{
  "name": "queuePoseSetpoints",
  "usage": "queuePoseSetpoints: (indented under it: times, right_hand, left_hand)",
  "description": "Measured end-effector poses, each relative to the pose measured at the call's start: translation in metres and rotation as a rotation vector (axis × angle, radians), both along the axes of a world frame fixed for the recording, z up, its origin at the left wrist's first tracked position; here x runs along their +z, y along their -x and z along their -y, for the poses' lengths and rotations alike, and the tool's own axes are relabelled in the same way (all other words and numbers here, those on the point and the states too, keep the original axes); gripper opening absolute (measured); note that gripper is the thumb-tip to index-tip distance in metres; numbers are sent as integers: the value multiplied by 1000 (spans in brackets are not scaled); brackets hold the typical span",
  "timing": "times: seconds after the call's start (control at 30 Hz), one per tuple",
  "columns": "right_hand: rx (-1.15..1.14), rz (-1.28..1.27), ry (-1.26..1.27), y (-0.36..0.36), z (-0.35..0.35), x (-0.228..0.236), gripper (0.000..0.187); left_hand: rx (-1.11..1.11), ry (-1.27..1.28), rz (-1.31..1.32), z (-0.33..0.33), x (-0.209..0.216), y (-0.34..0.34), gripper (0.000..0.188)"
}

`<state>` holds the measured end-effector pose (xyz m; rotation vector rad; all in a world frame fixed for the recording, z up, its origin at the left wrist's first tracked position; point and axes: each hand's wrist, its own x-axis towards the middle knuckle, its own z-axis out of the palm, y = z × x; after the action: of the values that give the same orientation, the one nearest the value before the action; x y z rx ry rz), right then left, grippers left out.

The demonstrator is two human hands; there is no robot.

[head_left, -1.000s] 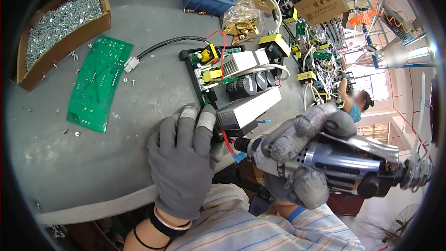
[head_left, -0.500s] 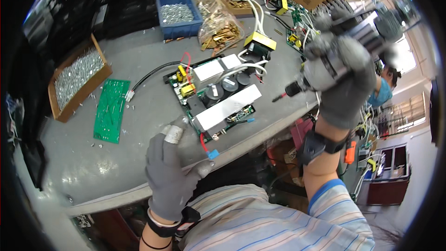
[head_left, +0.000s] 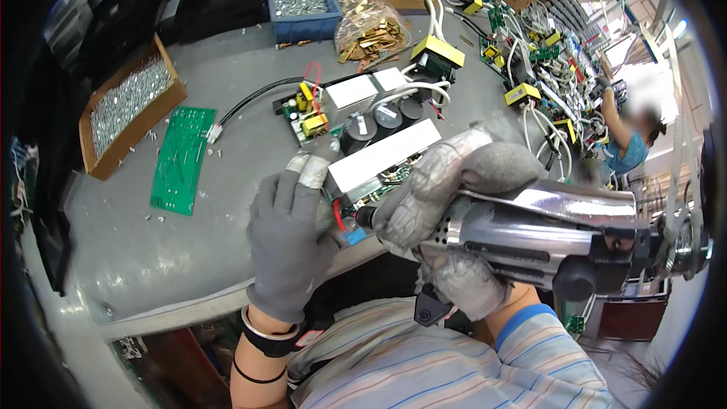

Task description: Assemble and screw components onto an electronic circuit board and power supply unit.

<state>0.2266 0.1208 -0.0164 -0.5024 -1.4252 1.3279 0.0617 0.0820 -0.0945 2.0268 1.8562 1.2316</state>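
A green circuit board assembly with a long silver heat sink, black capacitors and white cables lies on the grey bench. My left hand, in a grey glove with taped fingertips, holds the board's left edge. Beside its thumb is a blue terminal on a red wire. In my right gloved hand is a silver electric screwdriver, lying sideways. Its black nose reaches the board's near left corner, by the red wire. The bit's tip is hidden there.
A bare green circuit board lies at left beside a cardboard box of screws. Behind stand a blue bin of screws and a bag of brass pieces. More wired boards crowd the right; another person is beyond.
My right hand has brought the screwdriver down and left, from above the bench to the board's near corner. My left hand has moved up slightly onto the board's left edge.
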Motion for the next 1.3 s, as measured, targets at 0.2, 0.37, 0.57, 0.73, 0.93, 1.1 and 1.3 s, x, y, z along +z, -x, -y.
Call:
queuePoseSetpoints:
  times: [0.2,0.37,0.57,0.73,0.93,1.1,1.3]
  right_hand:
    - [-5,-29,-1,17,21,4,53]
    - [-69,28,-18,22,20,0,65]
    - [-87,15,-52,28,21,-1,67]
    - [-90,2,-73,35,24,-3,68]
    - [-91,-15,-81,39,21,-2,70]
    - [-67,28,-51,39,21,2,71]
    - [-89,73,-67,44,22,2,62]
  left_hand:
    - [-5,-15,69,6,-1,2,75]
    - [-3,12,122,7,-1,4,71]
    - [61,14,175,9,-2,2,77]
    - [67,10,151,8,-4,1,76]
    - [87,-21,132,7,-9,-1,74]
    - [91,-40,132,7,-8,-2,70]
    - [76,-13,115,9,-6,-1,67]
